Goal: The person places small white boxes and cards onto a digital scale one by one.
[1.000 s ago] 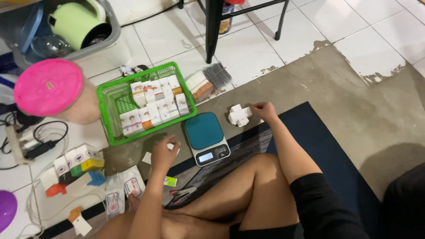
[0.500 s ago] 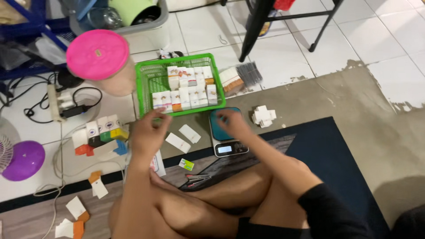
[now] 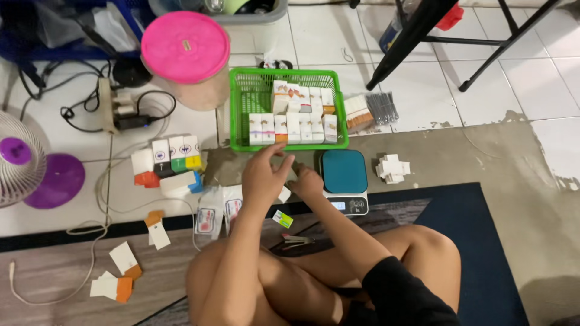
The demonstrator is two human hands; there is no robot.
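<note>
White floor tiles gave way to bare grey concrete and then to a dark blue mat (image 3: pixel 477 241), where a person sat cross-legged, both knees cut off by the bottom edge of the view. The left hand (image 3: pixel 264 178) hovered over the concrete just in front of the green basket (image 3: pixel 241 108), fingers spread and loosely curled; whether it pinched anything could not be made out. The right hand (image 3: pixel 307 180) lay close beside it, next to the left edge of the kitchen scale (image 3: pixel 344 181), fingers bent downward; its grip was hidden by its own back, so what it held, if anything, could not be told. A small white box (image 3: pixel 284 194) peeped out between the two wrists, mostly covered.

Rows of small white cartons (image 3: pixel 296 121) stood upright in the basket's near half. A bundle of folded white cartons (image 3: pixel 391 168) lay on the concrete to the right of the scale, well apart from the hands. A small green-and-white packet (image 3: pixel 282 218) rested at the mat's edge below the left forearm. To the left, more small boxes (image 3: pixel 175 157) with coloured bases stood in a cluster on the tiles, near a power strip (image 3: pixel 121 111) with tangled cables. A pink-lidded container (image 3: pixel 185 48) stood beyond the basket's left corner. A purple fan (image 3: pixel 18 160) was cut off by the left edge, and a black stand's legs (image 3: pixel 423 36) crossed the upper right.
</note>
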